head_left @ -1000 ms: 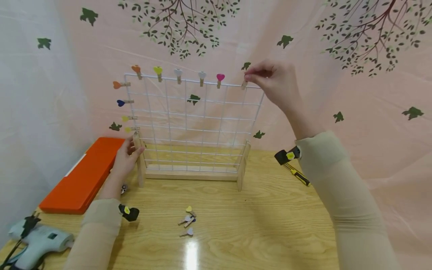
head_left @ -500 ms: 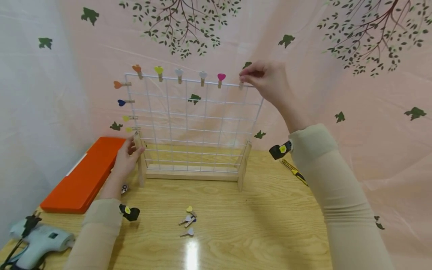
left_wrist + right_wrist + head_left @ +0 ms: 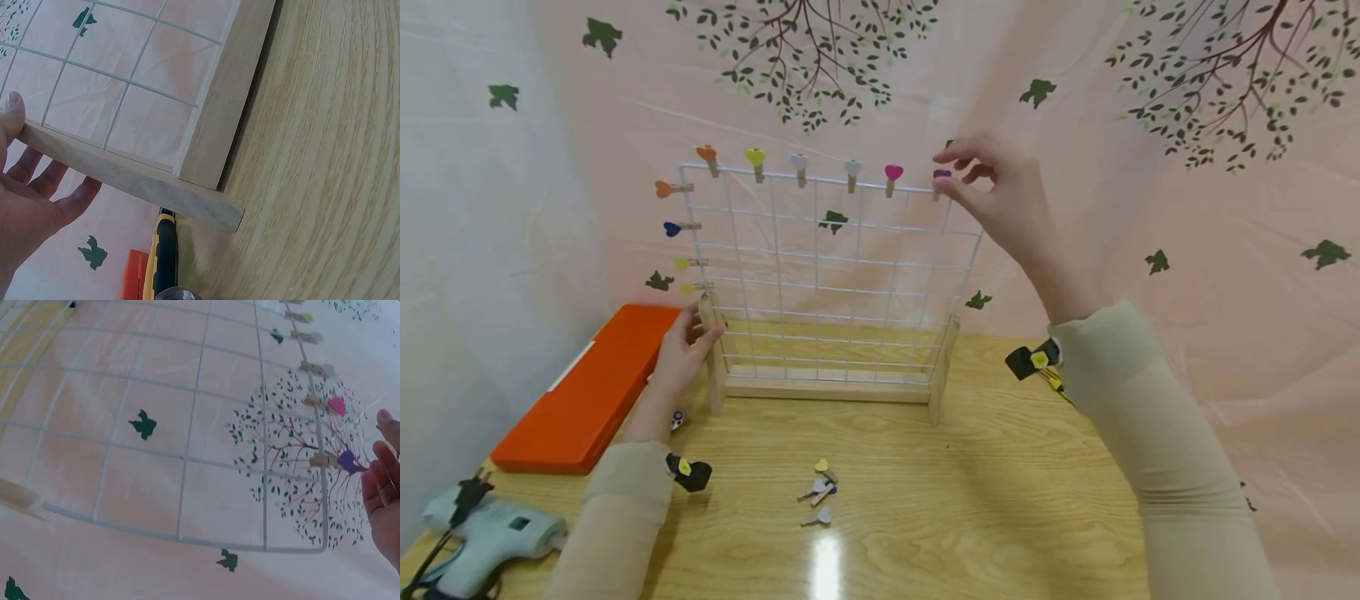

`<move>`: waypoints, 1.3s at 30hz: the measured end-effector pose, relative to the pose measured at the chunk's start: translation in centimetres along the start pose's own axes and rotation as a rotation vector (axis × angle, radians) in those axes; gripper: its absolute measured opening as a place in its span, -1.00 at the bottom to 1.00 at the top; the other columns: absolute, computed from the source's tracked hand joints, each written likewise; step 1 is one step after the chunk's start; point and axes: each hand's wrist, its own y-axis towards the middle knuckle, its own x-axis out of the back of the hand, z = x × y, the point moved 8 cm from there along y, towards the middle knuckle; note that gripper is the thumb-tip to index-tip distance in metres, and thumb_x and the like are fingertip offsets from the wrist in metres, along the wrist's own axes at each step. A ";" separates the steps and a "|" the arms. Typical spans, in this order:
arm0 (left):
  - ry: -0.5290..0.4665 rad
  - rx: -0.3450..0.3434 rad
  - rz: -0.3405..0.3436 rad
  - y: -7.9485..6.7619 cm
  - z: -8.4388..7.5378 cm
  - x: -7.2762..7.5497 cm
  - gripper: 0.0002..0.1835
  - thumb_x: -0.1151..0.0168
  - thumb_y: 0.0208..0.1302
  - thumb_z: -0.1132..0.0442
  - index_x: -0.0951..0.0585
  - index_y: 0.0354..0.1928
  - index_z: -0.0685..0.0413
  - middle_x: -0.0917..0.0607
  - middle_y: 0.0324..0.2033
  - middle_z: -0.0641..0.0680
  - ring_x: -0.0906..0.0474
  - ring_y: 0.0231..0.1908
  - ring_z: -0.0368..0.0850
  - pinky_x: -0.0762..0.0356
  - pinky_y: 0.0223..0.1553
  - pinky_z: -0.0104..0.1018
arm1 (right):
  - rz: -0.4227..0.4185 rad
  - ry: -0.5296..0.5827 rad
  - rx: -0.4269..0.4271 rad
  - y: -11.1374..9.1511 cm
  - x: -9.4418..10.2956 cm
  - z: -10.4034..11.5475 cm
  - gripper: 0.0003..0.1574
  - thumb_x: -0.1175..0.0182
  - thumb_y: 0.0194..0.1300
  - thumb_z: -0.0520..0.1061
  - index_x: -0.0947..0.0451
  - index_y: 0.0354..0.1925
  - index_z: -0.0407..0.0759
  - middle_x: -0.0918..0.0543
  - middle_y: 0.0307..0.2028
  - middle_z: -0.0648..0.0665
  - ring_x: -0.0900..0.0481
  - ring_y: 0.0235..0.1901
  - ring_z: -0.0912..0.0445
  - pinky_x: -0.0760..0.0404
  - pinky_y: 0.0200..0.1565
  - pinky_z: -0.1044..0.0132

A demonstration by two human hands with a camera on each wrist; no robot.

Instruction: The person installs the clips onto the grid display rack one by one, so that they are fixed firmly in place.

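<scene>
A white wire grid (image 3: 265, 549) stands upright in a wooden stand (image 3: 827, 390). My left hand (image 3: 679, 354) grips the stand's left post (image 3: 131, 175), thumb on one side and fingers behind. At the grid's top right corner, a clothespin with a purple heart (image 3: 347, 461) is clipped on the top wire. The right hand (image 3: 1003, 192) is beside it, thumb and fingers spread apart and holding nothing. Further left along that wire sit a pink heart clothespin (image 3: 892, 173), two white ones, a lime one (image 3: 755, 157) and an orange one (image 3: 707, 154). Several more line the left edge.
Several loose heart clothespins (image 3: 822, 493) lie on the wooden table (image 3: 1000, 500) in front of the stand. An orange case (image 3: 580, 400) and a glue gun (image 3: 497, 533) are at left. A yellow and black tool (image 3: 1055, 383) lies behind the right wrist.
The right hand moved slightly left along the top wire with the clothespin, then its fingers parted, leaving the purple heart clothespin clipped there. The left hand stayed on the post.
</scene>
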 end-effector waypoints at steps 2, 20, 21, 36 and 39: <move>-0.002 -0.003 -0.004 0.0 0.1 0.0 -0.40 -0.01 0.28 0.16 -0.10 0.33 0.01 -0.33 0.13 0.33 -0.29 0.10 0.28 -0.32 -0.02 0.21 | 0.007 0.023 0.044 -1.0 -0.7 0.7 -0.67 -0.25 0.07 -0.22 -0.54 -0.16 -0.33 -0.57 -0.16 -0.16 -0.43 -0.23 0.15 -0.50 -0.12 0.24; 0.004 -0.009 -0.025 0.0 0.2 0.2 -0.42 -0.02 0.27 0.09 -0.13 0.31 -0.09 -0.36 0.11 0.29 -0.32 0.10 0.24 -0.36 -0.03 0.17 | 0.620 0.173 0.028 -17.3 -20.8 -4.0 -0.47 -0.29 0.03 0.01 -0.47 0.03 0.06 -0.50 -0.07 0.11 -0.44 -0.20 0.21 -0.51 -0.25 0.37; 0.004 -0.006 -0.024 0.1 0.2 0.2 -0.42 -0.01 0.27 0.09 -0.13 0.31 -0.10 -0.36 0.11 0.29 -0.32 0.10 0.23 -0.36 -0.03 0.17 | 0.648 0.185 0.023 -18.1 -21.7 -4.2 -0.47 -0.28 0.03 0.02 -0.46 0.03 0.05 -0.49 -0.06 0.10 -0.44 -0.20 0.20 -0.52 -0.25 0.36; 0.005 0.008 -0.012 -0.1 0.1 0.0 -0.42 0.01 0.28 0.06 -0.12 0.32 -0.12 -0.33 0.14 0.28 -0.31 0.10 0.23 -0.36 -0.02 0.17 | 0.922 0.267 0.067 -24.6 -28.6 -6.1 -0.50 -0.24 0.08 0.05 -0.48 0.02 0.00 -0.51 -0.19 0.03 -0.42 -0.25 0.22 -0.42 -0.27 0.52; 0.015 0.002 -0.011 -0.1 0.3 0.1 -0.42 0.01 0.28 0.06 -0.12 0.32 -0.12 -0.33 0.13 0.28 -0.33 0.08 0.22 -0.37 -0.03 0.16 | 0.941 0.281 0.051 -24.7 -29.2 -6.3 -0.52 -0.23 0.09 0.06 -0.49 0.01 0.03 -0.51 -0.22 0.05 -0.39 -0.30 0.25 -0.40 -0.29 0.55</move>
